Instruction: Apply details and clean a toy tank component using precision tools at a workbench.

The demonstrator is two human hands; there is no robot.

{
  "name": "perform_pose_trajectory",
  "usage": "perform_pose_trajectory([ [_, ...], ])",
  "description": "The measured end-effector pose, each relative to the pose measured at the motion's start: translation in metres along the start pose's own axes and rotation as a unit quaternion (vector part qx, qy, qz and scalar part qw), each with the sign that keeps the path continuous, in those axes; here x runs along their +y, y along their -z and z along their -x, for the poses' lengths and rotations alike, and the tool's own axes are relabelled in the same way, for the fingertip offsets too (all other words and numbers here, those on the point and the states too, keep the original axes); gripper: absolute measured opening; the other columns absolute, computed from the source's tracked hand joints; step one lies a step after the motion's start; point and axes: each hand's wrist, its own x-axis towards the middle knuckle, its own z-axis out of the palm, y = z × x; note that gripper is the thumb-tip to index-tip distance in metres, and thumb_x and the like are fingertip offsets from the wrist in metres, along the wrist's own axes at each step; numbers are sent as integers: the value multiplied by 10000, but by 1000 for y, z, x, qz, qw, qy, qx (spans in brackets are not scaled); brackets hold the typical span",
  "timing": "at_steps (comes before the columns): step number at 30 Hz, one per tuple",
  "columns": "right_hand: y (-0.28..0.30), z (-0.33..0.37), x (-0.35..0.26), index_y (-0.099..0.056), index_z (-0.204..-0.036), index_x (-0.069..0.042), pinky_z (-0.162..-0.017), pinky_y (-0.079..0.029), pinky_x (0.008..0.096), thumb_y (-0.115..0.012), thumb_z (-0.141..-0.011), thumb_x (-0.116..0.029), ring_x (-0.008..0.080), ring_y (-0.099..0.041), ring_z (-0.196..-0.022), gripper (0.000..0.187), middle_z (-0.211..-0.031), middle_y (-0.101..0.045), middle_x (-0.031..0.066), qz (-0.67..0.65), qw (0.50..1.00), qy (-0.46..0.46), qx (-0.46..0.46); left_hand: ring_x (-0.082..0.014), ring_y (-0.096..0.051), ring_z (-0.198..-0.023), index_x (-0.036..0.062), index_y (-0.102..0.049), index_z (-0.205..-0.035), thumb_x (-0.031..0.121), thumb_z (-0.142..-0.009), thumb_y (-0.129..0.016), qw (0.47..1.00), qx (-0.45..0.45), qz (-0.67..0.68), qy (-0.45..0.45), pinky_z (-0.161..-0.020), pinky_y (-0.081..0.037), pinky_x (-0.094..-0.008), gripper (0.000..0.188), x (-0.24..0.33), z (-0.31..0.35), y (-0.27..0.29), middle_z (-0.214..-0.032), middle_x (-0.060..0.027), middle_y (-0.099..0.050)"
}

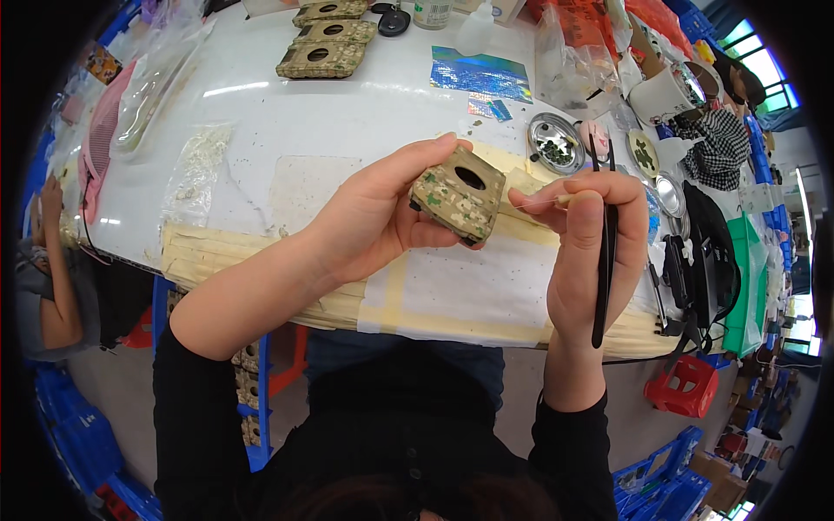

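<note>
Over the bench (382,100), a camouflage box (453,198)
Left hand (382,204) clasps it around the edge; likely light and stiff, best gripped by its sides. Right hand (570,265) holds black tweezers (602,286) and pinches a pale stick (563,200).

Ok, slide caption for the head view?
Left hand holding a camouflage box, right hand holding black tweezers, above a white worktable.

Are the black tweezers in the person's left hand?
No, the right hand holds the black tweezers, while the left hand grips the camouflage-patterned box.
</note>
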Motion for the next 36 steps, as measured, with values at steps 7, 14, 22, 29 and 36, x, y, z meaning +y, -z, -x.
perform_pose_trajectory([
  [7, -5, -1, 0, -476, -951, 29, -723, -529, 249, -491, -942, -76, 142, -639, -778, 106, -839, -582, 79, -49, 998, -40, -17, -172, -619, -890, 35, -485, -1233, 368, -946, -435, 1000, 18, -2, -3, -696, -549, -367, 443, -1, 0, -2, -1064, -100, -592],
  [14, -6, -2, -1, -479, -940, 31, -718, -531, 244, -495, -939, -69, 135, -640, -767, 101, -831, -585, 77, -40, 998, -48, -16, -176, -619, -894, 32, -485, -1231, 369, -946, -434, 1000, 11, 3, -3, -693, -550, -370, 445, -2, 0, -1, -1068, -103, -591],
  [22, -7, -2, -1, -477, -942, 32, -712, -530, 238, -494, -940, -68, 134, -638, -769, 102, -818, -589, 79, -30, 998, -48, -15, -186, -622, -893, 34, -468, -1253, 367, -949, -429, 1000, 12, 4, -8, -699, -553, -373, 453, -2, 1, -4, -1094, -114, -583],
  [29, -6, -2, -1, -477, -944, 31, -714, -530, 245, -491, -942, -80, 142, -640, -764, 112, -809, -595, 86, -32, 998, -53, -17, -188, -623, -895, 35, -450, -1271, 362, -950, -426, 1000, 4, -1, -8, -714, -555, -378, 458, -2, 0, -1, -1104, -121, -578],
  [36, 28, -5, 6, -532, -874, 3, -671, -461, 240, -562, -900, -69, 117, -571, -716, 82, -764, -605, 66, 225, 965, 47, 129, -201, -640, -849, 21, -452, -1268, 345, -947, -433, 1000, 12, -5, -29, -691, -559, -353, 457, 0, 1, -1, -1065, -123, -590],
])
